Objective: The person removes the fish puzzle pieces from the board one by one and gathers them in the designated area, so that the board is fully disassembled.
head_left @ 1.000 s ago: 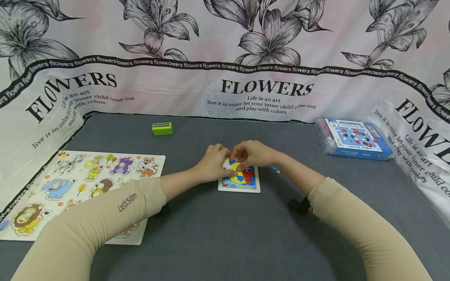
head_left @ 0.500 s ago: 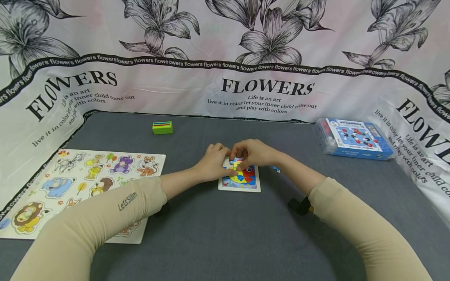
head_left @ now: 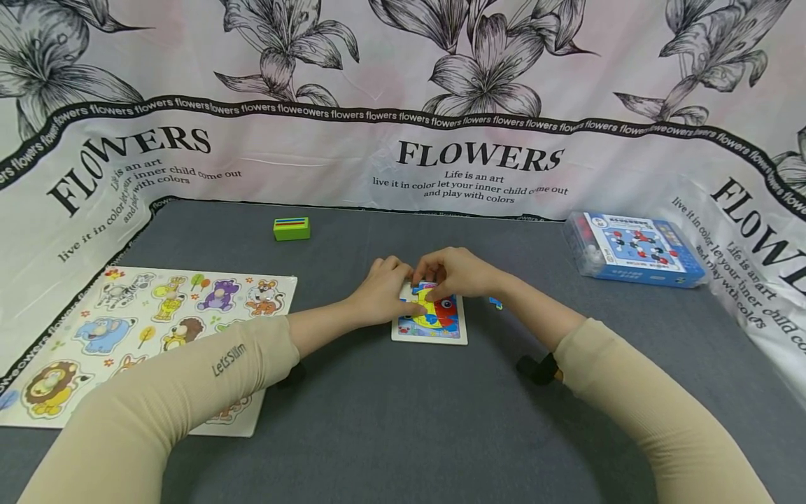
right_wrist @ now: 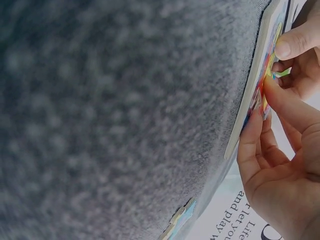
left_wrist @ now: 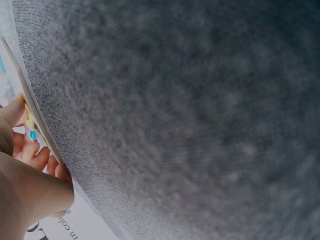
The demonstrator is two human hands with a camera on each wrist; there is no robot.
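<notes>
A small fish jigsaw puzzle in a white tray lies flat on the grey cloth in the head view. My left hand holds its left side, thumb on the picture and the other fingers at the far edge. From the right, my right hand bends over the top of the puzzle. In the right wrist view its thumb and forefinger pinch a colourful puzzle piece at the picture's surface; the fingers partly hide it. One loose blue puzzle piece lies on the cloth beside my right forearm.
At left, partly under my left sleeve, lies a large animal puzzle board. A green block with coloured strips stands farther back. A blue plastic box sits at the back right, before the flower-print sheet.
Both hands stay at the puzzle. The right hand rises very slightly in the head view; the whole scene also shifts a little.
</notes>
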